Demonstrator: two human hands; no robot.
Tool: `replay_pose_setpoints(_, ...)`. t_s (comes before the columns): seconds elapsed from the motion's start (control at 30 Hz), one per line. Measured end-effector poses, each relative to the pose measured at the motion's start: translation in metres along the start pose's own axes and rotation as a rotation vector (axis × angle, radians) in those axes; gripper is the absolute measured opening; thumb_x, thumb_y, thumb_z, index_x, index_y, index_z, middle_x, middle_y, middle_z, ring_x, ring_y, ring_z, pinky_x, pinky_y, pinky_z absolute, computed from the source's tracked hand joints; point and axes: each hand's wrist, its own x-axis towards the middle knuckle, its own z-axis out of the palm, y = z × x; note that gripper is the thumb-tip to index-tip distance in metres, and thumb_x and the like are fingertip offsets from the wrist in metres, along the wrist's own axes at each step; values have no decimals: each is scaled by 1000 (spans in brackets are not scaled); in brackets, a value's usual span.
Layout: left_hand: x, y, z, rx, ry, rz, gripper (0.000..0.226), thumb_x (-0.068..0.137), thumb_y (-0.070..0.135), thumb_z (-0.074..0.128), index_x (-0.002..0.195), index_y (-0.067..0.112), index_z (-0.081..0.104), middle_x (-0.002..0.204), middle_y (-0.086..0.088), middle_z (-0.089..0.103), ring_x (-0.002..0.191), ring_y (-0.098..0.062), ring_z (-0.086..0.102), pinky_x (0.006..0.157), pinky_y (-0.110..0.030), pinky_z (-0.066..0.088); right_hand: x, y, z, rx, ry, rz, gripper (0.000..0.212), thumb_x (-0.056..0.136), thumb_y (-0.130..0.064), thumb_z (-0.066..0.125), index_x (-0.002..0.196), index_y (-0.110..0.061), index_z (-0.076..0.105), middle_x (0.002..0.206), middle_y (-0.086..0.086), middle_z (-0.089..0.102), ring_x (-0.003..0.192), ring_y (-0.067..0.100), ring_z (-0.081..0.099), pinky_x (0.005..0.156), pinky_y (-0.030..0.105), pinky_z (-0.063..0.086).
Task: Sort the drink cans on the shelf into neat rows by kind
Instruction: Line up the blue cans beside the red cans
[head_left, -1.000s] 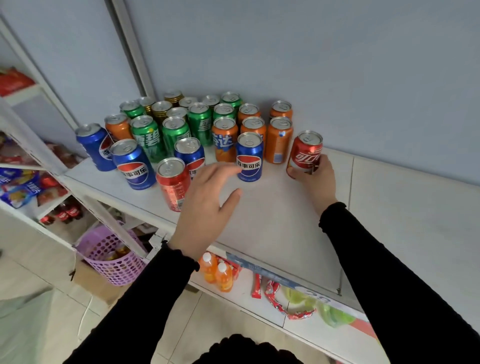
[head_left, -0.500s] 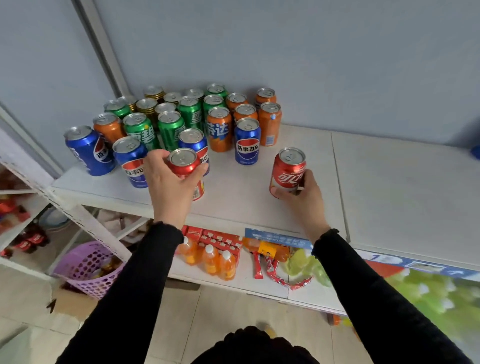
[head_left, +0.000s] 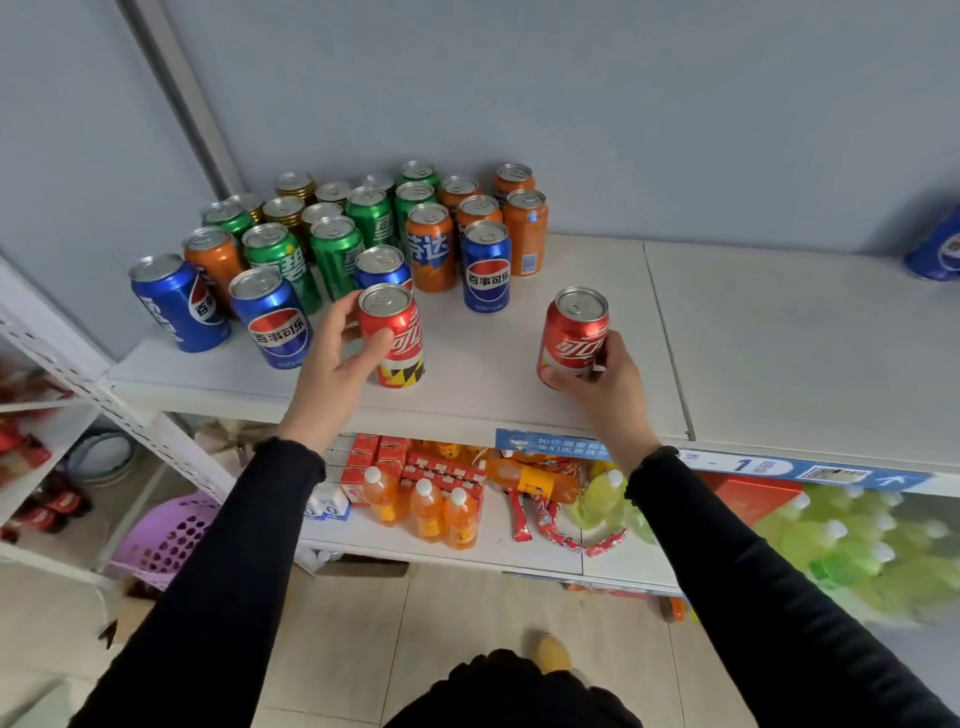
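Note:
On the white shelf (head_left: 478, 384) my left hand (head_left: 335, 364) grips a red cola can (head_left: 395, 332) standing near the front edge. My right hand (head_left: 605, 382) holds a second red cola can (head_left: 574, 332), slightly tilted, further right. Behind them stands a mixed cluster: blue Pepsi cans (head_left: 272, 317) (head_left: 485, 265) (head_left: 176, 301), green Sprite cans (head_left: 335, 249), orange Fanta cans (head_left: 431, 244) (head_left: 527, 228) and gold-topped cans (head_left: 284, 212) at the back.
Another blue can (head_left: 937, 249) lies at the far right by the wall. The right half of the shelf is bare. Below are orange bottles (head_left: 426, 509), red packets, green bottles (head_left: 841, 545) and a purple basket (head_left: 166, 535) on the floor.
My left hand reached to the front red can and closed on it. My right hand drew its red can away from the orange cans toward the front of the shelf.

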Motion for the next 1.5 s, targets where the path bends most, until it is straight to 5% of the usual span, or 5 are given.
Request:
replay_pose_setpoints(0.23,2,5,38,185,257,-10,70,70,52,84,124,31,46,125,7,62,109,-14,64,97,-44,54,-18,-2,-16,11,60,26,62,79,-29,83,131,-19,50,117,-4,65,103,9,63,81,18,52)
replay_pose_setpoints(0.4,-5,29,91,34,81,22,70,73,44,87,132,33,50,122,16,64,111,0,63,103,-40,52,-31,0,-62,16,160,34,56,79,-28,84,125,-19,54,109,-7,66,93,1,63,65,1,46)
replay_pose_setpoints(0.8,-40,147,356,-134,-355,162,62,70,32,91,119,34,52,122,17,64,111,-4,63,89,-23,50,-69,66,-299,-27,415,85,47,73,-32,85,113,-29,60,105,-10,70,93,7,67,77,24,56)
replay_pose_setpoints(1.13,-80,237,566,-177,-464,184,61,74,26,89,124,27,54,118,18,64,104,7,62,87,-22,51,-71,130,-515,-135,461,113,57,71,-38,86,119,-24,60,107,-10,69,93,4,66,78,24,54)
replay_pose_setpoints(1.5,-36,276,707,-143,-567,216,61,76,26,88,127,28,56,119,16,65,111,3,59,87,-16,47,12,167,-624,-127,446,159,53,75,-27,85,117,-24,54,104,-12,67,88,-5,63,68,5,45)
